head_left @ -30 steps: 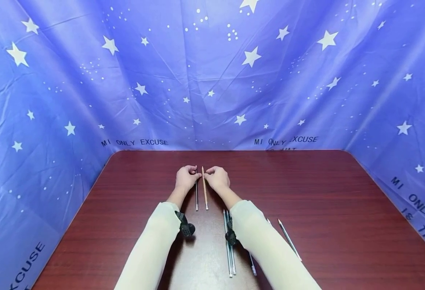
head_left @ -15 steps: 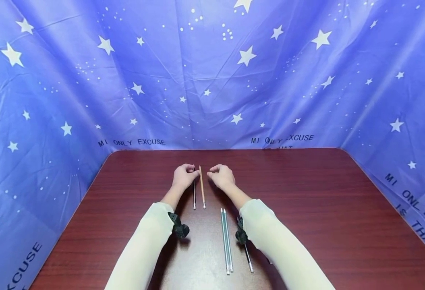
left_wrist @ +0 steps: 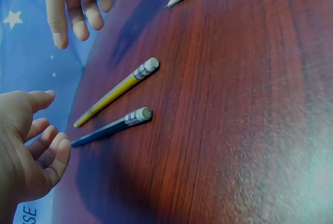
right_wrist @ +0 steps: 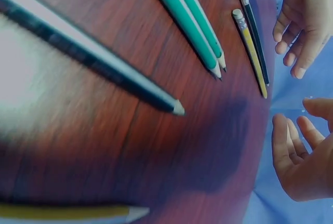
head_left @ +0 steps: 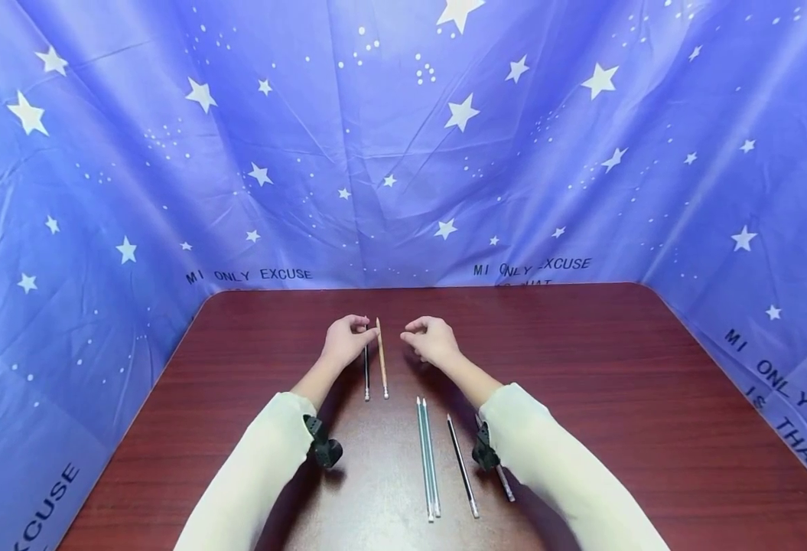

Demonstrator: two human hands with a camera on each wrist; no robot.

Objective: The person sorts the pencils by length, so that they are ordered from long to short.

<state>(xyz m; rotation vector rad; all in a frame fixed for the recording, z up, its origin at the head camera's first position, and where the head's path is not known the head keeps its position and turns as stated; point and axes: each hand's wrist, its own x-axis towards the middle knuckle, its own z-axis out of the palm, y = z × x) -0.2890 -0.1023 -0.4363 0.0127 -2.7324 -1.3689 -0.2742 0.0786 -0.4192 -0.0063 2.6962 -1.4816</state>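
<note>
Two pencils lie nearly parallel near the far middle of the table: a dark one (head_left: 367, 375) on the left and a yellow one (head_left: 383, 367) beside it, eraser ends toward me. Over their pointed ends is my left hand (head_left: 344, 342), its thumb overlapping them in the head view. In the left wrist view its fingers (left_wrist: 49, 151) are loosely bent with nothing between them. Right of the yellow pencil, my right hand (head_left: 434, 342) hovers apart from it. The right wrist view shows its fingers (right_wrist: 283, 146) relaxed and holding nothing.
Closer to me lie two green pencils (head_left: 427, 459) side by side. To their right are a black-and-white pencil (head_left: 463, 467) and a yellow-and-white pencil (right_wrist: 62, 213), partly under my right wrist. Starred blue cloth (head_left: 403, 153) hangs around the table (head_left: 582, 344).
My right hand has moved right, away from the yellow pencil. My left hand stays by the two far pencils. The right forearm's shift uncovers more of the black-and-white pencil.
</note>
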